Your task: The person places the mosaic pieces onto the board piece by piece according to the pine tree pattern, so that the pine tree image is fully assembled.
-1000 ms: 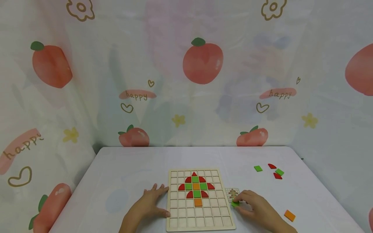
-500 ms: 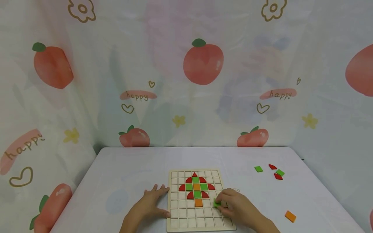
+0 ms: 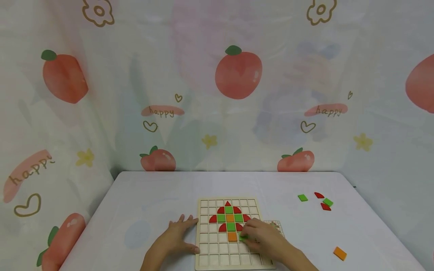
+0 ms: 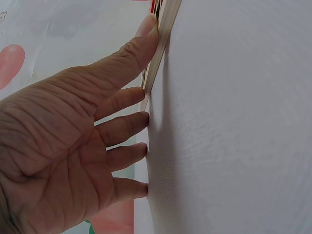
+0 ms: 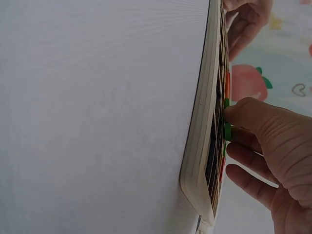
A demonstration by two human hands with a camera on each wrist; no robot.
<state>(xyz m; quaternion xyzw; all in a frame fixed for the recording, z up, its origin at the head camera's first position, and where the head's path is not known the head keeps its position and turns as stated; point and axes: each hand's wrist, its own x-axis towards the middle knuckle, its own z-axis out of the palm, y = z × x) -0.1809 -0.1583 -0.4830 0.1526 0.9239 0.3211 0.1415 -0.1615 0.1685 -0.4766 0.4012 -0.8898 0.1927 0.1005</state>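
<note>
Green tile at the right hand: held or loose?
Held: in the right wrist view, the right hand pinches the green tile at the board. Whether it is seated, cannot tell.

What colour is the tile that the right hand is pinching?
Green; the tile shows best in the right wrist view.

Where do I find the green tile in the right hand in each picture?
Head: the green tile is low, right of centre, beside an orange tile, partly hidden by the right hand.
Left wrist: not seen.
Right wrist: right of centre, pinched by the hand.
Shared landmark: the wooden board.
</note>
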